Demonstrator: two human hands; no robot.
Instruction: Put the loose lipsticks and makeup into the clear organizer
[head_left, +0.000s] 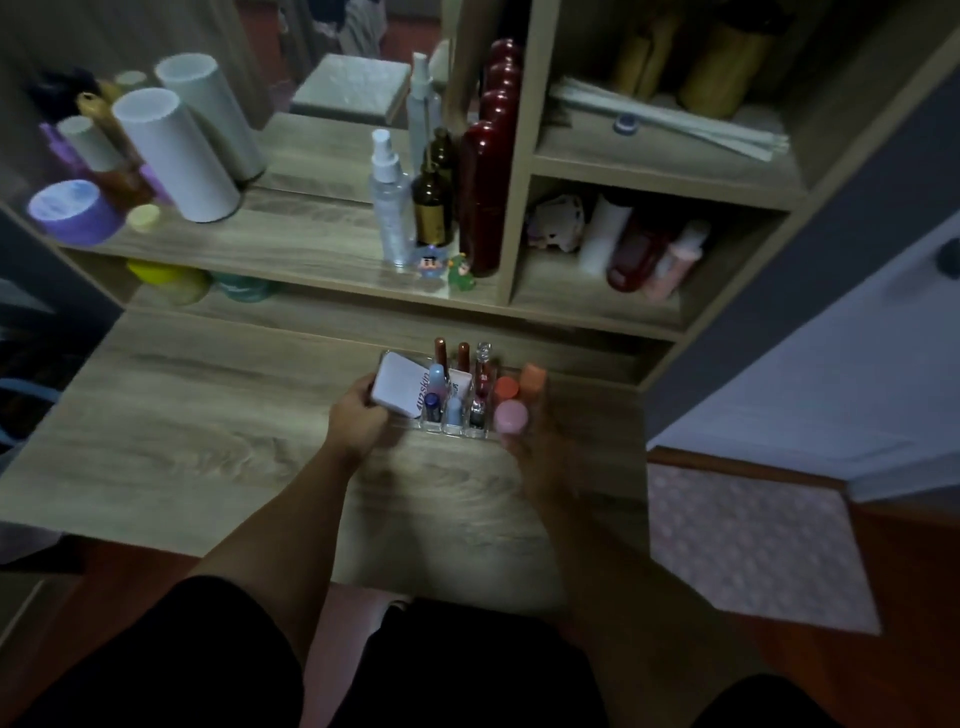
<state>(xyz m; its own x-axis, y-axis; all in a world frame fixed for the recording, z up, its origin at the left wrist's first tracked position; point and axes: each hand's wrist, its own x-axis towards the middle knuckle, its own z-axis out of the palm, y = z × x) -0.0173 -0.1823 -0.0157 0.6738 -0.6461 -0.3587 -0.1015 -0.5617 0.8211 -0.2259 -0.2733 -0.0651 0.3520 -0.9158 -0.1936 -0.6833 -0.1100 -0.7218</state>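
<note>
The clear organizer (453, 427) stands on the wooden desk (208, 415), filled with upright lipsticks (440, 353), small tubes and a glass bottle (483, 358). A white compact (397, 387) printed "4U2skin" leans in its left end. My left hand (358, 415) grips that left end, fingers wrapped around the compact's side. My right hand (535, 441) is blurred at the organizer's right end, by a pink round cap (511, 415), a red-orange cap (506, 387) and an orange cap (533, 376). Whether it holds the organizer or one of those caps is unclear.
A shelf above the desk carries white cylinders (171, 150), a purple jar (72, 210), a spray bottle (389, 202), a brown bottle (431, 208) and a dark red bottle (485, 197). Cubbies on the right hold more bottles. My knees sit below the desk edge.
</note>
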